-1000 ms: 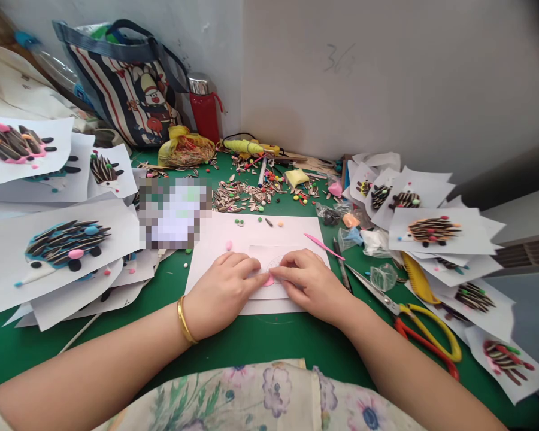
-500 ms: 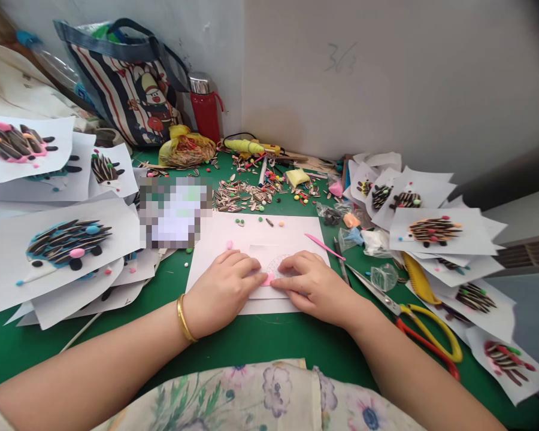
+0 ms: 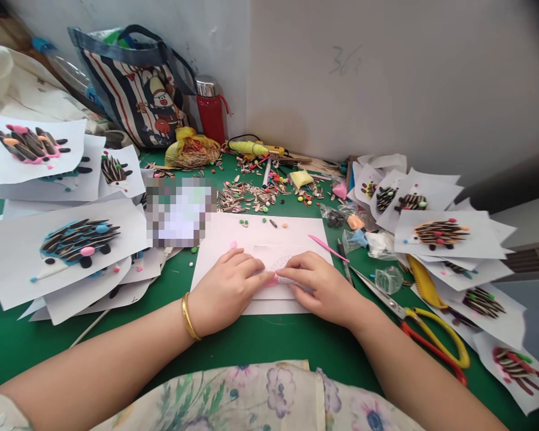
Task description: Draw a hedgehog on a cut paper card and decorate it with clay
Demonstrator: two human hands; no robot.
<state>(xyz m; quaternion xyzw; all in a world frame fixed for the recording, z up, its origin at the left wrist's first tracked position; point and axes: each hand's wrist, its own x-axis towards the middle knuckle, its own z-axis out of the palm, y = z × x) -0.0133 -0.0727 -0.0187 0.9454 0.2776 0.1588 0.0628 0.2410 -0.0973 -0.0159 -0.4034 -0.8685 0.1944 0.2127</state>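
Observation:
My left hand [image 3: 232, 281], with a gold bangle on the wrist, rests on a white sheet [image 3: 213, 236], its index fingertip on a bit of pink modelling clay [image 3: 272, 282]. From the other side, the closed fingers of my right hand [image 3: 322, 287] press on the same clay. Under the fingers lies a smaller white card [image 3: 264, 254] with a printed dotted outline, partly hidden by my hands. Beyond my left fingers sits a small pink clay ball [image 3: 233, 244]. Small green balls [image 3: 244, 222], a sunflower seed [image 3: 273, 223] and an orange ball [image 3: 284, 225] lie along the sheet's far edge.
A pink modelling tool [image 3: 327, 248], a pen [image 3: 345, 262] and scissors [image 3: 413, 317] lie at right, near bagged clay [image 3: 381, 244]. Stacked hedgehog cards [image 3: 94, 275] flank both sides. Loose seeds [image 3: 240, 196], a blurred phone [image 3: 182, 212] and a red flask [image 3: 211, 117] stand farther back.
The view has shifted slightly, so everything sits a little farther right. My right fingertips have drawn closer together and nearer my left index finger at the pink clay.

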